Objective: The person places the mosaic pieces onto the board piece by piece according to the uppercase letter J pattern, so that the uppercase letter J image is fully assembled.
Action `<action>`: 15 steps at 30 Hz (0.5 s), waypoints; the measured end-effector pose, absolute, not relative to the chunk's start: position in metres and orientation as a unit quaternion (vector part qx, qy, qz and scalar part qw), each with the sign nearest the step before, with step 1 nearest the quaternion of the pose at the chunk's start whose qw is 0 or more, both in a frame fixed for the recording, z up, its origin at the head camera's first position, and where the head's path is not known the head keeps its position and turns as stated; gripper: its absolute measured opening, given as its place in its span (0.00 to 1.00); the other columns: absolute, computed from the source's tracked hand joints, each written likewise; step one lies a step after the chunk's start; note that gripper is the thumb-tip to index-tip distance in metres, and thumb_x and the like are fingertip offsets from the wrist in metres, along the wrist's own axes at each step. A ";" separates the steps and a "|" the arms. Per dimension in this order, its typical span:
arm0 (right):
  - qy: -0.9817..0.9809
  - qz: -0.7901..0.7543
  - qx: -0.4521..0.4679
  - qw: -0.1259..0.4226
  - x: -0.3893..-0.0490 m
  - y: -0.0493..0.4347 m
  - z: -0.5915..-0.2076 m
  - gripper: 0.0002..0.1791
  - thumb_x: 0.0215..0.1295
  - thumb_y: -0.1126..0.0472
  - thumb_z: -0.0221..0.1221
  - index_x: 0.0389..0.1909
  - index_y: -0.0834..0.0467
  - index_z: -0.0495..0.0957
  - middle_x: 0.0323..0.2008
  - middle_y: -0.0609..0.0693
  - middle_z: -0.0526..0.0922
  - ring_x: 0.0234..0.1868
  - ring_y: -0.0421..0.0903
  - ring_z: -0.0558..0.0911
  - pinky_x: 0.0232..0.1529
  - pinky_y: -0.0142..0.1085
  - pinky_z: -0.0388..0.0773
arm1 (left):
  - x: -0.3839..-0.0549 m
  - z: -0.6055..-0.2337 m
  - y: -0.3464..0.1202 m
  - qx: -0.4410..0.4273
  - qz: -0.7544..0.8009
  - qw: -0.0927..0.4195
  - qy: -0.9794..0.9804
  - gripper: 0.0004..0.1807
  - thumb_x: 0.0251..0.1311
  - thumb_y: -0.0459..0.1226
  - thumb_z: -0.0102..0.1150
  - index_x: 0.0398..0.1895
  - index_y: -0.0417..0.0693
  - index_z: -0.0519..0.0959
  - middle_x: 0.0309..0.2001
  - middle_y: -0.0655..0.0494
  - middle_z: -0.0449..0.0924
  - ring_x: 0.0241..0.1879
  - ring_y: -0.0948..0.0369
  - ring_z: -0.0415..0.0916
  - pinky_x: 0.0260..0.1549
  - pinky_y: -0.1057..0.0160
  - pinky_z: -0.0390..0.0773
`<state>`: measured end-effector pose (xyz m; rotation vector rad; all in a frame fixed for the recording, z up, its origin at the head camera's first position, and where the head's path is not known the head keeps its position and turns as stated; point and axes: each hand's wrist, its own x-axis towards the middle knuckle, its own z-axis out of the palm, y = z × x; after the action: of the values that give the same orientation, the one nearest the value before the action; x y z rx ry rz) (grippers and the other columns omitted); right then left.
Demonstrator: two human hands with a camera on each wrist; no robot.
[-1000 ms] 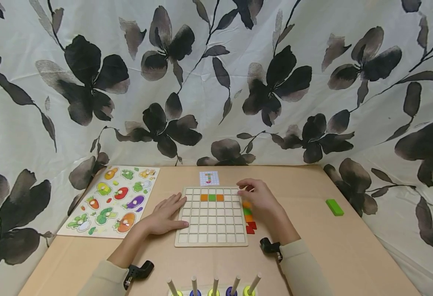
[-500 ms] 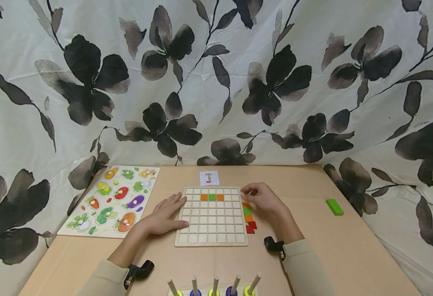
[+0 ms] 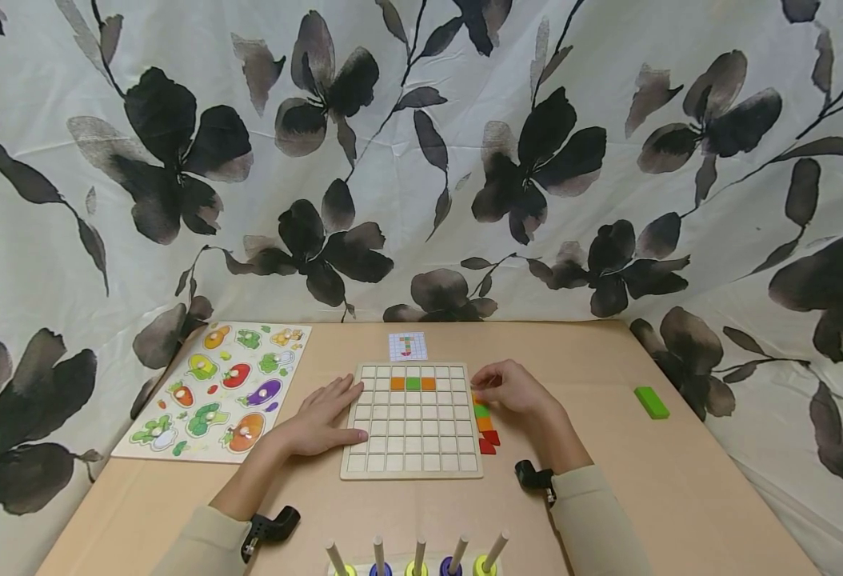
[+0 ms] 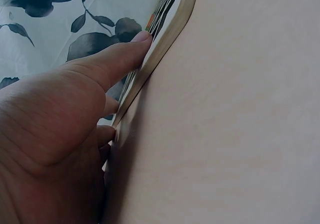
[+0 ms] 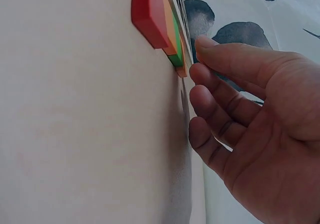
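A wooden grid board (image 3: pixel 414 446) lies mid-table, with a green square (image 3: pixel 413 384) between two orange squares in an upper row. My left hand (image 3: pixel 324 418) rests along the board's left edge, fingers extended; its thumb (image 4: pixel 122 58) touches the rim in the left wrist view. Beside the board's upper right edge is my right hand (image 3: pixel 515 394), its fingers loosely bent and no object visible between them. Just below it runs a column of small blocks: a green block (image 3: pixel 481 411), an orange block (image 3: pixel 484 425) and red blocks (image 3: pixel 489 448). The hand partly covers the column's top.
A small printed pattern card (image 3: pixel 408 347) lies behind the board. To the left is a vegetable picture board (image 3: pixel 205 392). One green block (image 3: pixel 652 403) lies far right. A peg stand with several upright pegs (image 3: pixel 420 558) stands at the near edge. A floral curtain hangs behind the table.
My right hand has drawn back slightly to the right and nearer, from the board's upper right corner to beside the block column. The left hand and the squares on the board stay put.
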<state>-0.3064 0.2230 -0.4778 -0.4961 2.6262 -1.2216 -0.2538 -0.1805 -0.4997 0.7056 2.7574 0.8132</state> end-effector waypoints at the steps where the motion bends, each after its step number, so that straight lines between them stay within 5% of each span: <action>1: 0.889 -0.412 -0.169 0.103 -0.306 0.223 -0.478 0.10 0.64 0.68 0.69 0.46 0.61 0.88 0.39 0.51 0.88 0.40 0.48 0.78 0.44 0.36 0.77 | -0.254 -0.500 -0.180 0.237 0.273 0.091 0.928 0.53 0.63 0.62 0.65 0.83 0.45 0.57 0.84 0.39 0.44 0.84 0.38 0.37 0.79 0.34 0.39; 15: 0.901 -0.385 -0.164 0.111 -0.305 0.223 -0.479 0.10 0.64 0.69 0.68 0.45 0.60 0.88 0.41 0.50 0.88 0.41 0.47 0.79 0.47 0.37 0.78 | -0.252 -0.497 -0.180 0.235 0.279 0.096 0.926 0.53 0.64 0.61 0.65 0.83 0.44 0.56 0.84 0.39 0.43 0.84 0.39 0.36 0.79 0.34 0.38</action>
<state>-0.3054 0.2227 -0.4789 -0.4813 2.6474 -1.1309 -0.2520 -0.1797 -0.4968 0.6974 2.7446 0.8270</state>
